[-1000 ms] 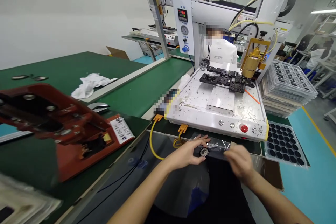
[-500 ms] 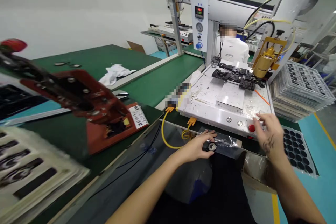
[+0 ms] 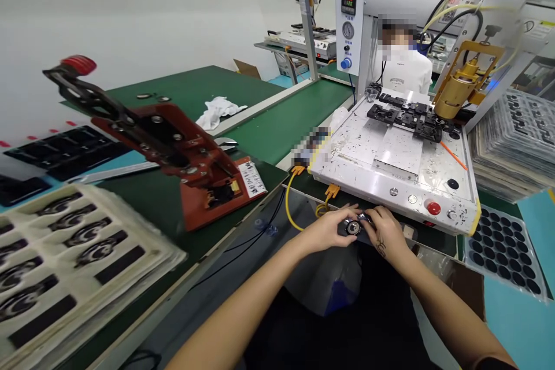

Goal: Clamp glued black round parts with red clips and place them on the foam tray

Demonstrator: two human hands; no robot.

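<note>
In front of my body, my left hand [image 3: 326,231] pinches a small round black part [image 3: 353,228] with a silvery ring on its face, between thumb and fingers. My right hand [image 3: 387,232] is closed against the right side of the same part, its fingertips at a dark glossy piece there. Whether that piece is joined to the round part I cannot tell. Just beyond both hands is the front edge of a white press machine [image 3: 359,176], with a red button [image 3: 433,208]. A black disc [image 3: 453,184] lies on its top near the right edge.
A red toggle press [image 3: 195,208] stands at left, behind stacked trays [image 3: 125,277] of dark parts. A sheet of black discs [image 3: 505,251] and stacked clear trays [image 3: 511,144] are at right. A yellow cable [image 3: 288,208] hangs near my left hand. A person [image 3: 401,69] sits beyond.
My right hand has come from above the machine's front right corner down to the round part and closed on it. My left hand keeps holding the part. The view has shifted left.
</note>
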